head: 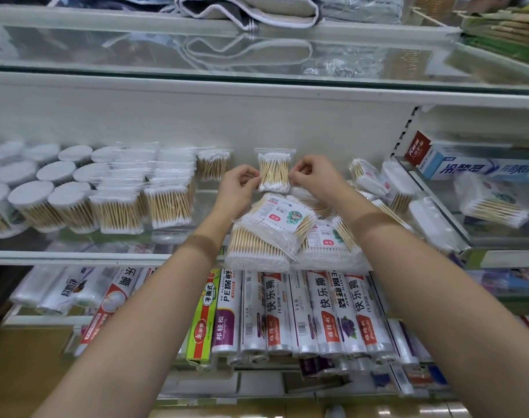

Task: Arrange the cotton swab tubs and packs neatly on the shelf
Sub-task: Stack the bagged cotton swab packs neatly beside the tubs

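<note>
Holding one swab pack (pixel 274 171) upright at the shelf (pixel 76 257) back, left hand (pixel 237 185) and right hand (pixel 313 176) fingers pinching its side edges | risk: I judge slick film could slip from the pinch | risk: my forearms hover over the loose heap of packs (pixel 287 233) at the front lip; a nudge may tip them off.

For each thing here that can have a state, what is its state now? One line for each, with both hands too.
Held pack: upright, sealed, pinched at both sides.
Left hand: pinches the pack's left edge.
Right hand: pinches the pack's right edge.
Tubs: upright, lids on, in rows.
Standing packs: upright, lined up.
Pile of packs: lying flat, jumbled.
</note>
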{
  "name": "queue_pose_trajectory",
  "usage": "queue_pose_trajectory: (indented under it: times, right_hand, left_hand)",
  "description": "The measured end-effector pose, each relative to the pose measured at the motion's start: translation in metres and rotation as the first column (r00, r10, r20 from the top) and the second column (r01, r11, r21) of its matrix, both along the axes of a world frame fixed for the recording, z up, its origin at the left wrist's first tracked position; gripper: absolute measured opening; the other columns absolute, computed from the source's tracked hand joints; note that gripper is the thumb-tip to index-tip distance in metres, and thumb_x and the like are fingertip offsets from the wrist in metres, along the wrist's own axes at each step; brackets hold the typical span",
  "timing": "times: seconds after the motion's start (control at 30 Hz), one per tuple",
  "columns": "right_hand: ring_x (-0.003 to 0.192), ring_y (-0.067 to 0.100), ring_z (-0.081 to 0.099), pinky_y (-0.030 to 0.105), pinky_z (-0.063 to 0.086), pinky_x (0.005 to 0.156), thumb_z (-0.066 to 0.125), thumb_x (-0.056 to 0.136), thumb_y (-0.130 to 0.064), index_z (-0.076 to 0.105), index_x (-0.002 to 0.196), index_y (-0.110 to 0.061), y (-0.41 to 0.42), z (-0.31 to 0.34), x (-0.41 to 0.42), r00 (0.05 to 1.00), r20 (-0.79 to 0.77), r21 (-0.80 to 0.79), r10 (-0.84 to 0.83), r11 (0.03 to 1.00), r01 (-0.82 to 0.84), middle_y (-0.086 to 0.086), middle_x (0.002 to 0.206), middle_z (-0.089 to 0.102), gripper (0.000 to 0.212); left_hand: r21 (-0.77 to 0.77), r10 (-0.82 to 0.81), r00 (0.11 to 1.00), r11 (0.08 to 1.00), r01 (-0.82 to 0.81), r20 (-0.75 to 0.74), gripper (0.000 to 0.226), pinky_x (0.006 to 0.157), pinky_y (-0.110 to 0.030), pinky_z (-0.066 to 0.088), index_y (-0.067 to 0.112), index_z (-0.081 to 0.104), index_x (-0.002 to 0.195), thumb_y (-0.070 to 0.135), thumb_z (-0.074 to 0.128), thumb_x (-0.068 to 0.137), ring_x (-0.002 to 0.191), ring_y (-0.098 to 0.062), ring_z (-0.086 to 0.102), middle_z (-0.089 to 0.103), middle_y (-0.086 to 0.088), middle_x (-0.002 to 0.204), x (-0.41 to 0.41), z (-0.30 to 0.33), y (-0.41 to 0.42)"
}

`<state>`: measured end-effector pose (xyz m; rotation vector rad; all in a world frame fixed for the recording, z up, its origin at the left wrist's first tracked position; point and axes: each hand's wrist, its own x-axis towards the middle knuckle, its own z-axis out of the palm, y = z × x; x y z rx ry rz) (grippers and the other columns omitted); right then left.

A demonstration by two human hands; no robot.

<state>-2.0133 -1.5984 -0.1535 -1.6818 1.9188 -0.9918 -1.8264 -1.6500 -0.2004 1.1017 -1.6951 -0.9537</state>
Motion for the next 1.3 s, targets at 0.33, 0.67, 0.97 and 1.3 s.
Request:
queue_pose_trajectory:
  times: [0.33, 0.67, 0.97, 1.3]
  right_hand:
    - [0.084, 0.015, 0.064, 0.032, 0.051, 0.079, 0.068, 0.091, -0.021, 0.068, 0.093, -0.018, 0.004, 0.004, 0.001, 0.999, 0.012, 0.015, 0.042, 0.999, -0.042, 0.0, 0.09, 0.07, 0.004]
    - [0.089, 0.02, 0.068, 0.036, 0.052, 0.084, 0.062, 0.094, -0.05, 0.075, 0.105, -0.018, 0.007, 0.003, 0.004, 0.985, 0.023, 0.072, 0.171, 0.982, -0.172, 0.0, 0.093, 0.074, 0.036]
    - [0.097, 0.019, 0.069, 0.036, 0.054, 0.091, 0.064, 0.097, -0.018, 0.067, 0.11, -0.007, 0.003, 0.002, 0.001, 0.981, 0.129, 0.015, 0.142, 0.989, -0.145, 0.004, 0.101, 0.074, 0.017]
    - [0.08, 0.011, 0.068, 0.034, 0.056, 0.086, 0.068, 0.095, -0.028, 0.066, 0.094, -0.02, 0.001, 0.001, 0.001, 0.985, 0.156, 0.041, 0.076, 0.996, -0.083, -0.005, 0.084, 0.072, 0.008]
  left_hand:
    - [0.053, 0.034, 0.999, 0.998, -0.033, -0.034, 0.003, 0.07, -0.018, 0.047, 0.013, 0.063, 0.099, 0.012, 0.06, 0.097, 0.085, -0.011, 0.062, 0.067, -0.001, 0.093, 0.0, 0.001, 0.002]
    - [-0.007, -0.176, 0.981, 0.984, 0.176, -0.083, 0.02, 0.088, -0.018, 0.051, 0.021, 0.069, 0.11, 0.008, 0.063, 0.095, 0.094, 0.002, 0.066, 0.071, 0.007, 0.111, 0.005, 0.008, 0.008]
    - [0.067, -0.091, 0.994, 0.993, 0.095, -0.059, 0.018, 0.084, -0.025, 0.051, 0.013, 0.069, 0.109, 0.011, 0.069, 0.091, 0.089, -0.008, 0.063, 0.07, 0.004, 0.097, 0.002, 0.002, 0.0]
    - [0.119, -0.025, 0.985, 0.992, 0.046, -0.173, 0.012, 0.047, -0.008, 0.037, 0.007, 0.067, 0.097, 0.005, 0.073, 0.087, 0.053, 0.003, 0.051, 0.065, 0.0, 0.082, 0.003, 0.003, 0.002]
